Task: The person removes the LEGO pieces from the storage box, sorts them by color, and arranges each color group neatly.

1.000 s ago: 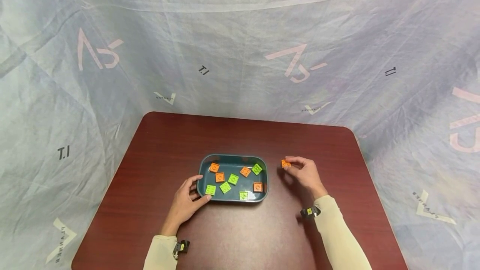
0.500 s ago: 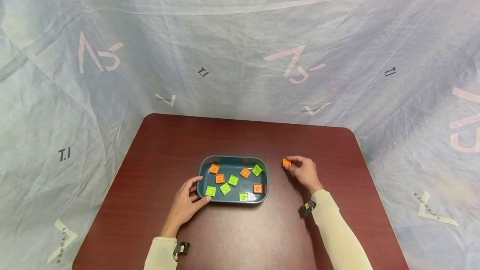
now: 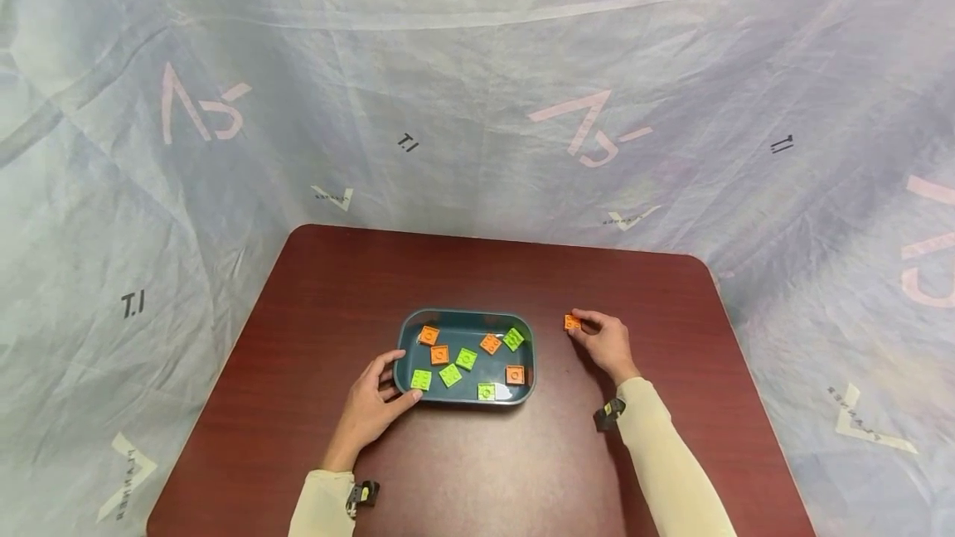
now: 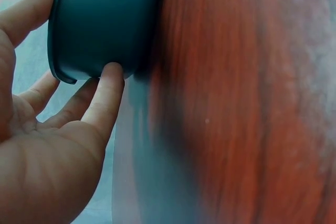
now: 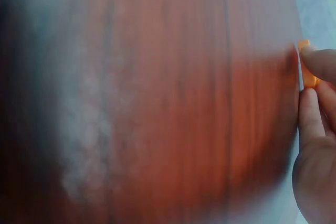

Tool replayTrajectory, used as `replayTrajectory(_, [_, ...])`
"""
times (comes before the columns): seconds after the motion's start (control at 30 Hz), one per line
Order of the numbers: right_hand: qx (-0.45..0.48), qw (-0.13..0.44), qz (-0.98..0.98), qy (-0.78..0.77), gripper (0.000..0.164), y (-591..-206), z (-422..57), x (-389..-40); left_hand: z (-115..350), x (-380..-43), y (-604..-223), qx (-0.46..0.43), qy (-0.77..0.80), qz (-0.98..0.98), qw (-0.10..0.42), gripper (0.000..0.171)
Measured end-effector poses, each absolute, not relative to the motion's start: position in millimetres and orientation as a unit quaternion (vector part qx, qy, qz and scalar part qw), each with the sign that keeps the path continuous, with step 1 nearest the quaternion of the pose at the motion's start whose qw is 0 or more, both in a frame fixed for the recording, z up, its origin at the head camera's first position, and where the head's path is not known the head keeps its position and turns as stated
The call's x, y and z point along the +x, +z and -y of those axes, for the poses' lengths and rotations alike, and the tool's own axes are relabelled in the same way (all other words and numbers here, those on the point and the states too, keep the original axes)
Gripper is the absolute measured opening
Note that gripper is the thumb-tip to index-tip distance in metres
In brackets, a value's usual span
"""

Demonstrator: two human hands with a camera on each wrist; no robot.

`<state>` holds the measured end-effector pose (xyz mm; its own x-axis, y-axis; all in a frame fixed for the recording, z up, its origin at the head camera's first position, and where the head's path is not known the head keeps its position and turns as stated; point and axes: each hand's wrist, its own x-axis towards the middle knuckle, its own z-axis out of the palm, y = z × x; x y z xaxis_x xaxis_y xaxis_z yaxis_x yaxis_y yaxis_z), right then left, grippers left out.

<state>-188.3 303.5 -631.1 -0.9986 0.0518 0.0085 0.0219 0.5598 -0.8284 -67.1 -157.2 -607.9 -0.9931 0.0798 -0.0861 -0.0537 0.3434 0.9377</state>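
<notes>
A dark teal tray (image 3: 464,401) sits mid-table with several orange and green toy bricks scattered in it, some studs up, others showing their hollow underside. At its left end is my left hand (image 3: 367,408), holding the tray between the thumb on the near rim and the fingers along the end wall. The left wrist view shows these fingertips against the tray wall (image 4: 110,24). To the right of the tray, my right hand (image 3: 608,346) pinches an orange brick (image 3: 571,322) between thumb and fingers, at or just above the tabletop. In the right wrist view that brick (image 5: 308,77) is partly hidden by the fingers.
The reddish-brown wooden table (image 3: 477,272) has rounded far corners. Grey printed cloth (image 3: 477,106) hangs behind it and along both sides. A small dark device is strapped at each wrist.
My right hand and wrist have shifted very slightly, the orange brick still pinched beside the tray. The left hand and the tray stay in place; the head view wobbles a little.
</notes>
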Motion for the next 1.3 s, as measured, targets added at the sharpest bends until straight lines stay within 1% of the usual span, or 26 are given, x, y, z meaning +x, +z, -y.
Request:
replayTrajectory(0.27, [-0.027, 0.007, 0.875, 0.483, 0.046, -631, -306, -187, 155, -70, -606, 0.012, 0.571, -0.819, 0.057, 0.081])
replayTrajectory(0.5, [-0.026, 0.001, 0.872, 0.489, 0.042, -627, -304, -188, 155, -72, -606, 0.021, 0.568, -0.822, 0.048, 0.08])
replayTrajectory(0.77, [-0.042, -0.016, 0.86, 0.508, 0.042, -620, -305, -187, 154, -70, -609, 0.012, 0.576, -0.815, 0.061, 0.081])
replayTrajectory(1.0, [-0.04, -0.004, 0.873, 0.486, 0.043, -603, -303, -185, 156, -69, -609, 0.015, 0.575, -0.816, 0.059, 0.08])
replayTrajectory(1.3, [-0.017, -0.01, 0.857, 0.516, 0.047, -576, -281, -169, 158, -68, -609, 0.016, 0.583, -0.81, 0.057, 0.078])
